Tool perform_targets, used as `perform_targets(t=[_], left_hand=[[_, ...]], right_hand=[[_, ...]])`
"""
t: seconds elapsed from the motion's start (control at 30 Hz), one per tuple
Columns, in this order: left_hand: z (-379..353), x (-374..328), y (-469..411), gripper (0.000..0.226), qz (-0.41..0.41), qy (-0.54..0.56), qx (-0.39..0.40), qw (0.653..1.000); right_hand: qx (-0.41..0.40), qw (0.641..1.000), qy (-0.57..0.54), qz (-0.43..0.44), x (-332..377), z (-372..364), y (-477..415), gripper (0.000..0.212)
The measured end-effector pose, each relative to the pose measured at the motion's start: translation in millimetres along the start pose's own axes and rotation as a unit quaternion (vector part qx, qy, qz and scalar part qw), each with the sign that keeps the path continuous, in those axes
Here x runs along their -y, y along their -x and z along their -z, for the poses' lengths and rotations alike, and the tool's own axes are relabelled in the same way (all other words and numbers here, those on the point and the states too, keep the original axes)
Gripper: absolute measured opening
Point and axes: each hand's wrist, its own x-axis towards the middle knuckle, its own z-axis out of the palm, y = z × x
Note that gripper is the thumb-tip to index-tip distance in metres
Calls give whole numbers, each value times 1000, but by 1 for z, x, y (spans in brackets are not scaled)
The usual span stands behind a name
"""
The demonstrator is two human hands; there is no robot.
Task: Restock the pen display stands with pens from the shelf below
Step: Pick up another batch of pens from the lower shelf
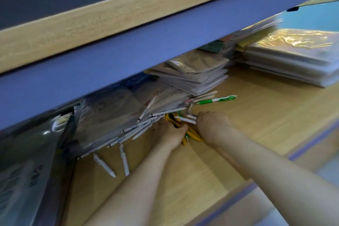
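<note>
Loose pens lie in a heap on the wooden lower shelf. My left hand is curled around a bundle of yellow pens in the middle of the heap. My right hand is closed over the same heap from the right, with a white pen sticking out of its fingers. Several white pens fan out to the left against a plastic packet. Two white pens lie apart near the front. A green and white pen rests behind my hands. The view is blurred.
Stacks of wrapped notebooks stand behind the pens, with taller stacks at the right. Plastic-sleeved packets lean at the left. A blue shelf edge overhangs close above. The lower shelf's front edge runs past my forearms.
</note>
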Motion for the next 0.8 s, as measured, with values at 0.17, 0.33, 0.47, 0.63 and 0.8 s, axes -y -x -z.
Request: perform_targets(t=[0.17, 0.33, 0.47, 0.63, 0.8], left_hand=[[9, -2, -2, 21, -33, 92, 21, 995], [16, 13, 4, 20, -59, 28, 26, 998], [11, 11, 2, 26, -67, -43, -19, 997], [-5, 0, 2, 35, -85, -75, -73, 991], [4, 6, 3, 18, -66, 77, -22, 995]], right_hand=[[24, 996, -81, -32, -17, 13, 12, 39], [44, 946, -304, -103, -41, 14, 14, 37], [9, 919, -382, -95, -25, 8, 16, 20], [-19, 968, -240, -72, 5, 3, 14, 15], [50, 969, -231, -70, -10, 18, 17, 31]])
